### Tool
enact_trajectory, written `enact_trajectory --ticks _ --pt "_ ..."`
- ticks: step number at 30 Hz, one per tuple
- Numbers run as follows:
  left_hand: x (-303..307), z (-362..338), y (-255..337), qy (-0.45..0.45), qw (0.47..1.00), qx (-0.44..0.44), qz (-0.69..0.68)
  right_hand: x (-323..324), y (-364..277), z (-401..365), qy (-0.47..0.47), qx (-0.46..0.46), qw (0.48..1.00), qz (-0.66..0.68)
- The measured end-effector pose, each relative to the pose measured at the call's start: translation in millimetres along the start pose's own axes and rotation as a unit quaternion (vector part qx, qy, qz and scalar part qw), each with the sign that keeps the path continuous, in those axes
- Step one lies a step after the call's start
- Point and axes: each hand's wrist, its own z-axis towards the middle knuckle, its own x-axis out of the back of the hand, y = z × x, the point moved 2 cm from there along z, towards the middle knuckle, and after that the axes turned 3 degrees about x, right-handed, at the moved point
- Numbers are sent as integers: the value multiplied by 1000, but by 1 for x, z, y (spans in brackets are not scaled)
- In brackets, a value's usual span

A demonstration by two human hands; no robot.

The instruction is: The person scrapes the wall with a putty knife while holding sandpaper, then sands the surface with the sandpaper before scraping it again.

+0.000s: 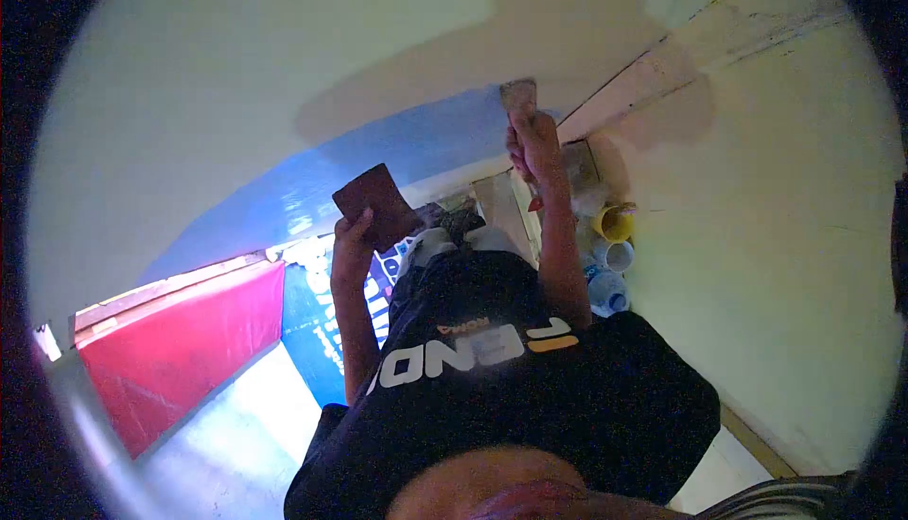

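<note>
Risks gouging the wall [284, 66] before both hands by tilting the putty knife [518, 96] fisted in the right hand [535, 149], or dropping the brown board [380, 200] pinched by the left hand [352, 244].

Right hand [534, 146] gripping scraper [518, 96], left hand [352, 247] board [376, 203]

Dim bluish light, strong fisheye warp, dark vignetted corners.

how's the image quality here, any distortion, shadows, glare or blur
Head view: heavy fisheye bending inside a black round border; a soft grey shadow on the cream wall around the right hand and its flat-bladed scraper; pale glare on the blue painted band; the bottom edge is blurred, while the left hand gripping the dark brown square board reads sharp.
</note>
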Motion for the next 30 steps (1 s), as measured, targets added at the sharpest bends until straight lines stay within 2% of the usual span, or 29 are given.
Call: enact_trajectory --ticks 3,5,8,11,14,18,19,20,22,23,26,27,30 --pt "6 -9 -3 -16 1000 25 9 -14 -11 -10 18 -1 1000 -14" --pt "-4 -7 7 -18 999 -2 31 -8 -9 -6 19 -14 1000 -14" --pt "1 -3 3 -29 997 -22 70 -16 -20 -4 -62 52 996 -23" --pt "-3 -7 10 -35 998 8 53 -17 -3 -4 -31 26 997 -68" --pt "-4 -3 -1 -16 999 -8 -39 -23 -1 -8 -2 5 1000 -13" --pt "-4 -8 8 -23 997 27 69 -25 -5 -6 -5 -11 1000 -15" --pt "-1 -2 0 -25 1000 4 -7 -23 -7 -8 -4 -21 1000 -21" --pt "0 1 -1 -19 1000 -3 1 -21 -6 -8 -3 -34 999 -26" --pt "-7 -6 2 -4 1000 -4 19 -28 -10 6 -7 30 999 -31" --pt "-9 -10 12 -21 991 25 132 -30 -8 -1 -1 53 998 -34" --pt "-1 -4 -1 -19 999 8 50 -17 4 -9 11 -26 999 -27" --pt "-10 -7 1 -13 1000 -14 14 -17 -1 -8 1 -23 999 -31" --pt "-9 -9 7 -58 997 -3 46 -21 -9 -16 -7 -16 999 -36"
